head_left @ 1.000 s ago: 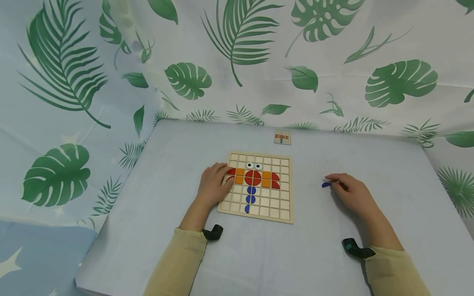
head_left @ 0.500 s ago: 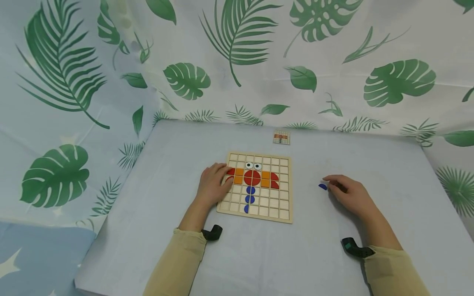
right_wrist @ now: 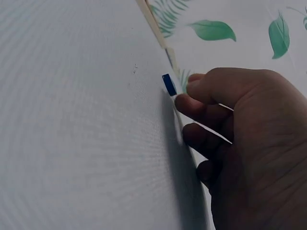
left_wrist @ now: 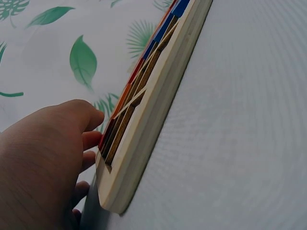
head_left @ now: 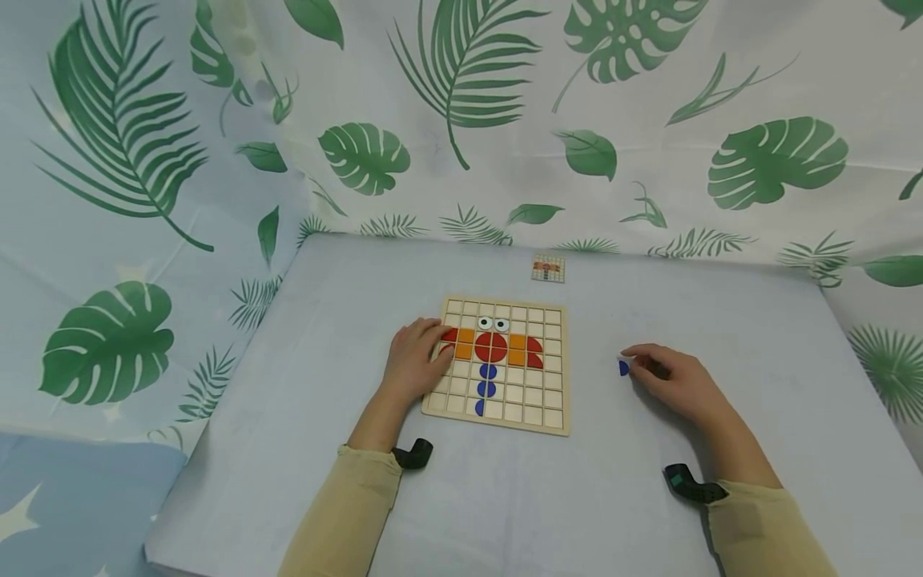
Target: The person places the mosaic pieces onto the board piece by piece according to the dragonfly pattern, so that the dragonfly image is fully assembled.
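In the head view my left hand [head_left: 413, 361] rests at the left edge of a wooden grid board [head_left: 534, 397], its fingertips over the red pieces there. The left wrist view shows the thumb and fingers of that hand beside the board's corner [left_wrist: 112, 194]. Set in the board are two eye pieces, a red circle [head_left: 491, 347], orange squares [head_left: 517, 349], red end pieces [head_left: 534, 353] and a column of blue half-circles [head_left: 487, 389]. To the board's right, my right hand [head_left: 674, 381] holds a loose blue half-circle piece [head_left: 623, 368] at its thumb and index fingertips, low over the table.
A small pattern card [head_left: 549, 268] lies behind the board, showing a similar figure. The white table [head_left: 577, 497] meets leaf-printed cloth [head_left: 505, 192] at the back. Black wrist-worn devices [head_left: 414, 454] sit by both sleeves.
My right hand has shifted slightly left with the blue half-circle, which has turned so that its straight edge now runs roughly upright. The left hand and the board have stayed put.
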Demonstrator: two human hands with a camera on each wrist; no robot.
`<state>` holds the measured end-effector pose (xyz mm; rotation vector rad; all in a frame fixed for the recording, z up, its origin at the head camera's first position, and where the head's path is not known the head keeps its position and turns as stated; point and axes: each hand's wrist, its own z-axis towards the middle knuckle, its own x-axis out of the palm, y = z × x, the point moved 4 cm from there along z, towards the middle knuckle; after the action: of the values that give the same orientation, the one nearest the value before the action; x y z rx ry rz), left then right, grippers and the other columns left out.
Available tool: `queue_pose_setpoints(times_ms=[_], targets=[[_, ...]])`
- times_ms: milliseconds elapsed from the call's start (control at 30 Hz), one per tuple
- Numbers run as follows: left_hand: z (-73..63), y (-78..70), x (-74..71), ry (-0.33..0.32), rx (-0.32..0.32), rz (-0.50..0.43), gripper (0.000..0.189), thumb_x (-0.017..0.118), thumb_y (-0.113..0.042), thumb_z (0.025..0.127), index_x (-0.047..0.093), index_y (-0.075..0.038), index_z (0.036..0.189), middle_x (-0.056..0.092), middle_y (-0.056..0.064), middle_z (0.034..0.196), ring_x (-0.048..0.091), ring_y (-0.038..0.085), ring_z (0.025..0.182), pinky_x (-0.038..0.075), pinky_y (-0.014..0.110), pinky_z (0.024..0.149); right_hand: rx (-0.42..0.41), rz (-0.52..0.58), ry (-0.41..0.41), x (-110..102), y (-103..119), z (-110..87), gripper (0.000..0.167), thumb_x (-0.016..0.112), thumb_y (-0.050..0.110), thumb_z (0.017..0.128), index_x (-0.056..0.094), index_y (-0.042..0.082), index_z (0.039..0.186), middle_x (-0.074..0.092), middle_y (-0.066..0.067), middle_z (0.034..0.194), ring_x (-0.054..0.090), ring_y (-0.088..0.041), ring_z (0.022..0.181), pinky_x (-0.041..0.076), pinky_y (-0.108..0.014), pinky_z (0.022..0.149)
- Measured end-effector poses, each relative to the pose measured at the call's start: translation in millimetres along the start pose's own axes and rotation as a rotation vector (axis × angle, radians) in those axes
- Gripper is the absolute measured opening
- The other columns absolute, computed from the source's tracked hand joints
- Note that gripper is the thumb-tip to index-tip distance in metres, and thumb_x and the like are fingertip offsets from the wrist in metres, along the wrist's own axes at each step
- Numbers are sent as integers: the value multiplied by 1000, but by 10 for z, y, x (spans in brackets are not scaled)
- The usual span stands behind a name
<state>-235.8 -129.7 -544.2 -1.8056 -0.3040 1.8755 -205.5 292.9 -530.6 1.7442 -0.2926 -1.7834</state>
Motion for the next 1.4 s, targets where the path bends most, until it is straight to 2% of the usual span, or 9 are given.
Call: queue_pose_setpoints(times_ms=[233,433,600,767,1000,1200,1400], targets=[[3,-1,2,0,-1,8,43,55,-38,98,58,-21,137,50,3,147,38,23,143,20,51,124,-43,-69,31,51,-8,36,29,72,25,91,67,21,119,58,5,102,47,-5,89,44,-25,73],[6,-1,-1,3,-7,10,43,55,-38,98,58,-22,137,50,2,147,38,23,143,21,51,124,-41,-92,52,65,-13,51,22,71,25,92,68,20,113,59,3,103,48,-10,88,46,-30,72],[5,4,-4,0,-9,5,43,55,-38,97,58,-22,137,50,2,147,38,23,143,20,50,124,-20,-105,57,74,-1,62,23,70,29,92,67,19,113,59,1,103,50,-14,90,45,-34,75],[2,3,-8,-6,-4,0,43,56,-38,97,59,-22,137,50,2,147,39,23,143,21,51,124,-34,-108,43,72,24,59,22,70,27,92,68,17,111,60,-2,104,52,-16,90,46,-36,75],[3,2,-2,-10,11,-4,43,56,-37,97,59,-20,136,51,3,146,40,23,142,22,51,123,-22,-99,27,53,72,64,22,72,27,91,68,18,110,59,1,103,50,-14,89,45,-35,75],[-8,-3,-1,9,1,-5,44,55,-38,98,58,-20,138,49,3,148,36,24,145,21,51,124,-125,-66,8,48,268,90,21,75,21,88,69,15,108,59,0,99,48,-11,83,44,-29,68],[-8,-12,-8,15,-4,-3,43,54,-38,98,58,-22,138,49,3,149,35,24,145,21,51,124,-215,-16,22,128,530,141,22,77,17,86,68,17,106,59,6,95,47,-6,82,43,-24,66]])
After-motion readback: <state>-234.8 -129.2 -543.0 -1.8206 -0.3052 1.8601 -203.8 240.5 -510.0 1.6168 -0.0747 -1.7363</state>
